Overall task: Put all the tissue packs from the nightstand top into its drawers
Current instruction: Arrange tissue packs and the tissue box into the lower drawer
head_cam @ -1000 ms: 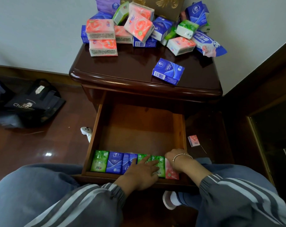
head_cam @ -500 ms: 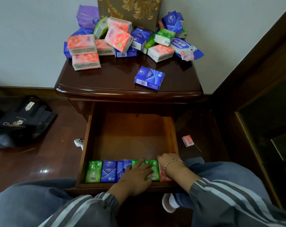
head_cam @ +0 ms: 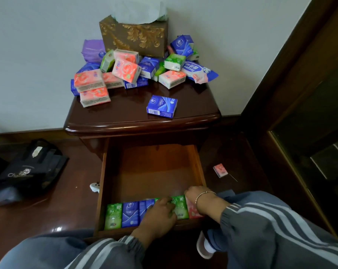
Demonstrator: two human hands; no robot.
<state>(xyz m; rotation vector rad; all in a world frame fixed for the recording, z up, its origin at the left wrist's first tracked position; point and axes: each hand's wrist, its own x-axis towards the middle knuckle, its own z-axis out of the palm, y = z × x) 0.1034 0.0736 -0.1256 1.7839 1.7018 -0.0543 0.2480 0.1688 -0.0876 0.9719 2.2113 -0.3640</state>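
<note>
The nightstand [head_cam: 125, 115] carries a pile of pink, blue, green and purple tissue packs [head_cam: 125, 68] at the back of its top. One blue pack [head_cam: 162, 106] lies alone nearer the front. Its top drawer [head_cam: 104, 171] is pulled open, with a row of packs along the front: green [head_cam: 113, 216], blue [head_cam: 129, 213], another green [head_cam: 180, 206] and pink [head_cam: 192, 212]. My left hand [head_cam: 158, 216] rests flat on the middle of that row. My right hand [head_cam: 195, 195] sits at the row's right end, its fingertips hidden behind the packs.
A gold tissue box [head_cam: 135, 37] stands against the wall behind the pile. On the floor are a black bag [head_cam: 28, 171] at left, a small white object [head_cam: 94, 186] beside the drawer and a pink pack [head_cam: 220, 170] at right. A dark wooden cabinet [head_cam: 300, 113] stands at right.
My view has tilted upward, bringing the gold box into sight. Both hands stay on the row of packs in the drawer, shifting only slightly.
</note>
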